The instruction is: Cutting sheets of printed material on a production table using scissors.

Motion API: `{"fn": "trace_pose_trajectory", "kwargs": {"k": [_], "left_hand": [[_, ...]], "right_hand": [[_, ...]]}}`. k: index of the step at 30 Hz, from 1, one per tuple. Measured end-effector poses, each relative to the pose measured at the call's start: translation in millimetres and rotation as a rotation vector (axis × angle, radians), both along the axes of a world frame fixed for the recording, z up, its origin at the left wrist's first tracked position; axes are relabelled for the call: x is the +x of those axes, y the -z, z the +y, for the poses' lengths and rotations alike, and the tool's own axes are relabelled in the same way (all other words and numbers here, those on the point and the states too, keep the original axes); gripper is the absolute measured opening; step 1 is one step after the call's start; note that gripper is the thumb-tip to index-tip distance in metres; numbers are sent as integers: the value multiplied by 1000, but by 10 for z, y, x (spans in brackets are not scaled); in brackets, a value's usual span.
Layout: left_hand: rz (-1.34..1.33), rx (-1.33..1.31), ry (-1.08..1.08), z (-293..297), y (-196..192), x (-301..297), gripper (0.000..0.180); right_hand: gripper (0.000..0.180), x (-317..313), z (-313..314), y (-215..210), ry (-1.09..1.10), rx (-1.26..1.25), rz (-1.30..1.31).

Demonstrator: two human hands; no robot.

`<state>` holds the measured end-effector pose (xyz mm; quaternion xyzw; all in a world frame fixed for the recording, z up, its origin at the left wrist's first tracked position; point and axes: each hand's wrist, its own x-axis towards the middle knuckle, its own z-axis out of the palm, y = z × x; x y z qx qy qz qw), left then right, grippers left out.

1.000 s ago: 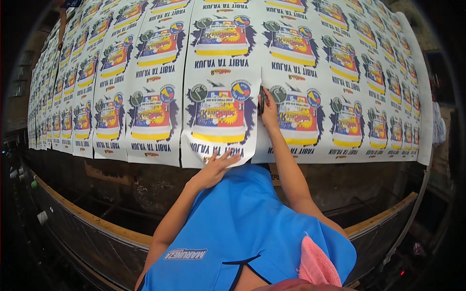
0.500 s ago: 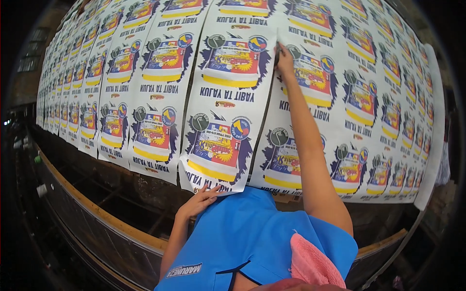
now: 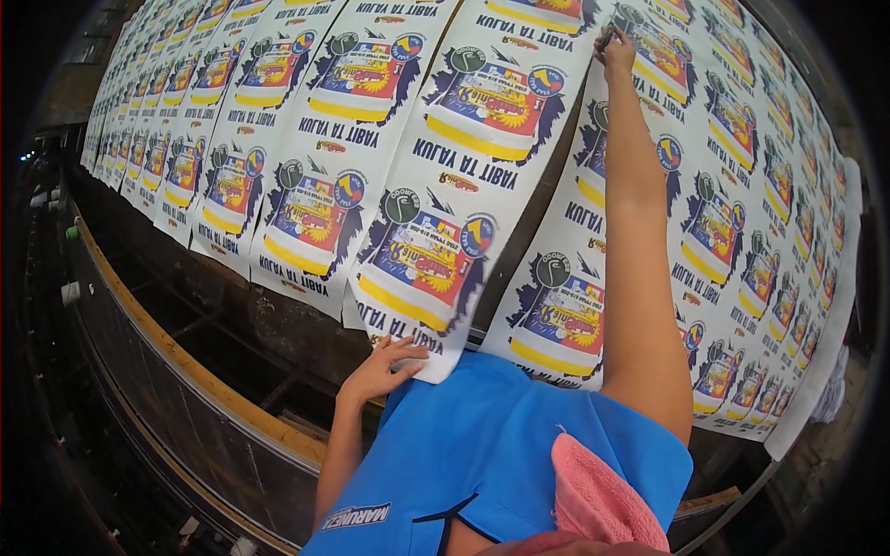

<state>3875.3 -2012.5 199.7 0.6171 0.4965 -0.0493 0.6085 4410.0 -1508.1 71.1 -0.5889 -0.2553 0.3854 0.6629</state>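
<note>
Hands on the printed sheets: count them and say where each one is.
2. The left hand presses the near bottom edge of the lifted printed sheet. The right hand reaches far up along that sheet's right edge, pinching something small and dark.

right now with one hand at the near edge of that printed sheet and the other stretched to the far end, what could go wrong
The left hand pins only the near corner of the printed sheet, so it could skew or crease. The right hand is at full stretch with a small dark tool, and the forearm crosses the neighbouring sheet, which could smudge or shift. Leaning over the table edge may cost balance.
</note>
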Motion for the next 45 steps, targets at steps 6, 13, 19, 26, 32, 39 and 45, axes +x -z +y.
{"fn": "trace_pose_trajectory", "kwargs": {"k": [6,13,19,26,32,39,45], "left_hand": [[-48,148,-211,-21,116,175,36],[220,807,12,2,782,483,75],[409,894,93,-192,1140,393,101],[371,947,158,-574,1113,561,107],[143,1015,126,-1117,913,1135,100],[-83,1141,559,-1911,463,2205,101],[-97,1244,796,-2117,609,2632,72]], "right_hand": [[36,-239,-1463,-82,-221,3,-100],[42,-17,-4397,14,-263,-217,-173],[51,4,-6934,-80,84,-239,-188],[36,-937,-9070,345,663,-198,67],[54,-1514,-9371,547,125,-281,406],[63,-1496,-9320,-153,-153,-153,146],[56,-1475,-9291,-579,-83,-265,114]]}}
